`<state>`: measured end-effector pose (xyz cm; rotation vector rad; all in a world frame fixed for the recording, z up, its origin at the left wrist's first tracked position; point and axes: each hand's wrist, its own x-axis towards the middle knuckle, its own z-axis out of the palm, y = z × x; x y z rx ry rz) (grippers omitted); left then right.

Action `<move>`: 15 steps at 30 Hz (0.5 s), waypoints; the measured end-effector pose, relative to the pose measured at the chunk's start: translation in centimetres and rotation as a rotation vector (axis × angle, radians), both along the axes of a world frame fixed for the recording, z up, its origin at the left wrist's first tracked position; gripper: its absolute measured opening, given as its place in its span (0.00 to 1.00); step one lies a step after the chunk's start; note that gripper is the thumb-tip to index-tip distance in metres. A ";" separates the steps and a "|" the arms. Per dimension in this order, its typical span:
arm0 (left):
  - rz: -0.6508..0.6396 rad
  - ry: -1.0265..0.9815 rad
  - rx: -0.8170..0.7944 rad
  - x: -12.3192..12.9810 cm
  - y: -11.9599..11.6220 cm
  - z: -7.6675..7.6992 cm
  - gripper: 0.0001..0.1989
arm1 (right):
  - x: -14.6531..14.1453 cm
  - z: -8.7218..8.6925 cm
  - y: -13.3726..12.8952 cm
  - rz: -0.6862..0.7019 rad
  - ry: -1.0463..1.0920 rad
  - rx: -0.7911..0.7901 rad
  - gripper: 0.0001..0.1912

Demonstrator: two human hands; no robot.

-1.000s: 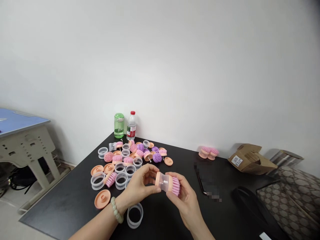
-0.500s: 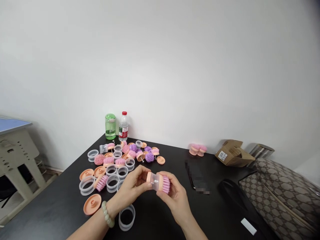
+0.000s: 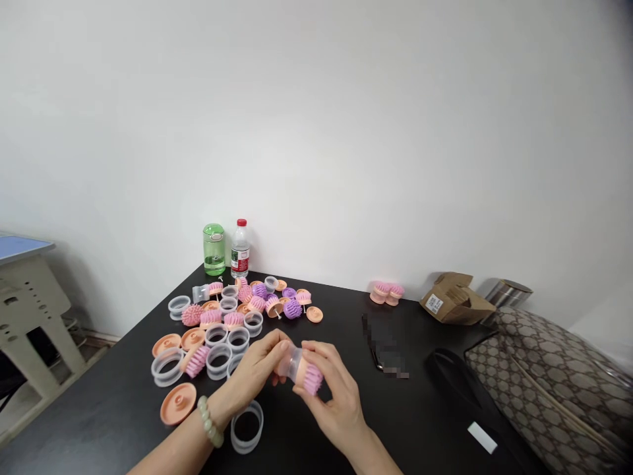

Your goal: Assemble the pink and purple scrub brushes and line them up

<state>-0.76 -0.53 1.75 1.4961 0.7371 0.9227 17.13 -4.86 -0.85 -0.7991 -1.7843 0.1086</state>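
Between my hands is a small scrub brush with pink bristles, a peach base and a clear plastic collar behind it. My left hand is closed round the collar end, and its fingers hide most of the peach cap there. My right hand grips the bristle end, thumb below and fingers above. The brush tilts, bristles pointing down to the right. Nearest my left forearm lie a clear plastic ring and a peach disc cap with a raised centre.
Several clear rings, peach caps and loose pink and purple brush heads cover the table's left side. Behind them stand a green bottle and a water bottle. Two pink brushes, a cardboard box and a patterned bag are rightward.
My hands have shifted slightly left with the brush, which now tips further down toward its bristles. My left hand has turned and wraps more over the cap end.
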 end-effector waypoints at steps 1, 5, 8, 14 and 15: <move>0.004 -0.029 0.026 0.0 0.0 0.1 0.20 | 0.1 -0.2 0.2 -0.014 0.047 -0.045 0.25; -0.062 -0.175 0.111 -0.3 0.2 0.2 0.19 | 0.6 -1.1 0.7 0.003 0.294 -0.336 0.20; -0.097 -0.217 0.144 -0.4 0.3 0.1 0.20 | 0.7 -1.3 0.8 0.072 0.438 -0.481 0.21; -0.076 -0.193 0.183 -0.5 0.5 -0.3 0.20 | 0.9 -0.6 0.6 0.138 0.487 -0.565 0.22; -0.071 -0.181 0.207 -0.6 0.6 -0.4 0.20 | 0.9 -0.6 0.6 0.137 0.496 -0.567 0.22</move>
